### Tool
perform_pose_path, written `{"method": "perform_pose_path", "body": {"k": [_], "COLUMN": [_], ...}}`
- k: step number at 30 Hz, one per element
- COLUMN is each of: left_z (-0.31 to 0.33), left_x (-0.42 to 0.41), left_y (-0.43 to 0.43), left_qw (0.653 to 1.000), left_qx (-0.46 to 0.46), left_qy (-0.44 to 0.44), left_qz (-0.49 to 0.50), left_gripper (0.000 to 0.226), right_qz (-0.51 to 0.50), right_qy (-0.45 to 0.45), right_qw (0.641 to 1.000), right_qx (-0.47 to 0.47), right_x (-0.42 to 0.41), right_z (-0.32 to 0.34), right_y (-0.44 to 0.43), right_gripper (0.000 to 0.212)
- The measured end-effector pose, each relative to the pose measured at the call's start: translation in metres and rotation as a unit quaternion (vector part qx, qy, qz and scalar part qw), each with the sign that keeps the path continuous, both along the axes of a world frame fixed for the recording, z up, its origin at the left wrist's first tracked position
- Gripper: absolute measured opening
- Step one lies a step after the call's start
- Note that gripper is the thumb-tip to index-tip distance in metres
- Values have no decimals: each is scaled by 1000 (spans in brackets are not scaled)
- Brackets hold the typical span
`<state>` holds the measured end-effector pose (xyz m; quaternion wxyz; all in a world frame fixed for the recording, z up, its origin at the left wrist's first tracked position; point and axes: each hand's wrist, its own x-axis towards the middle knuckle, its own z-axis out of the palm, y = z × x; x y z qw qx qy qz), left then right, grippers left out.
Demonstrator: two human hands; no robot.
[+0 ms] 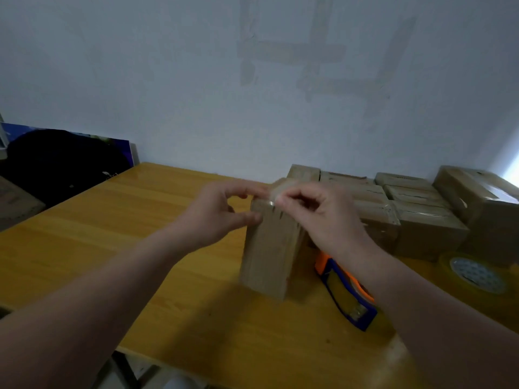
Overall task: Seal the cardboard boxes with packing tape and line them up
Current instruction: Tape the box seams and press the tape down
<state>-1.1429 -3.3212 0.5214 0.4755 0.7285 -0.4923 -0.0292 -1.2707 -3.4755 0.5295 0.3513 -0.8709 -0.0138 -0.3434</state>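
A small cardboard box [269, 251] stands on end in the middle of the yellow wooden table [112, 234]. Both hands are at its top. My left hand [216, 214] holds the box's upper left edge between thumb and fingers. My right hand [317, 211] pinches a strip of clear packing tape [276, 193] over the box's top. A blue and orange tape dispenser [345, 290] lies flat on the table just right of the box, under my right forearm.
Several taped cardboard boxes [415, 209] sit packed together at the back right against the wall. A spare tape roll [474, 273] lies at the right edge. A dark bag [56, 164] rests at the far left. The table's front edge runs near me.
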Motion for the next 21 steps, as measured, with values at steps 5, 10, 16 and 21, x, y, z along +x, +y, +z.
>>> {"method": "perform_pose_path", "body": {"k": [5, 10, 16, 21], "left_z": [-48, -59, -54, -50], "left_x": [-2, -9, -2, 1], "left_y": [5, 7, 4, 1], "left_qw": [999, 999, 984, 982], "left_qx": [20, -19, -5, 10], "left_qy": [-36, 17, 143, 172], "left_qz": [-15, -48, -110, -74], "left_gripper": [18, 20, 19, 42], "right_qz": [50, 64, 37, 29], "right_qy": [36, 61, 68, 99], "right_qw": [993, 978, 934, 872], "right_qx": [-102, -187, -348, -479], "right_x": [-13, -26, -25, -20], "right_z": [-48, -62, -59, -60], "right_y": [3, -3, -14, -17], "right_gripper": [17, 59, 81, 85]}}
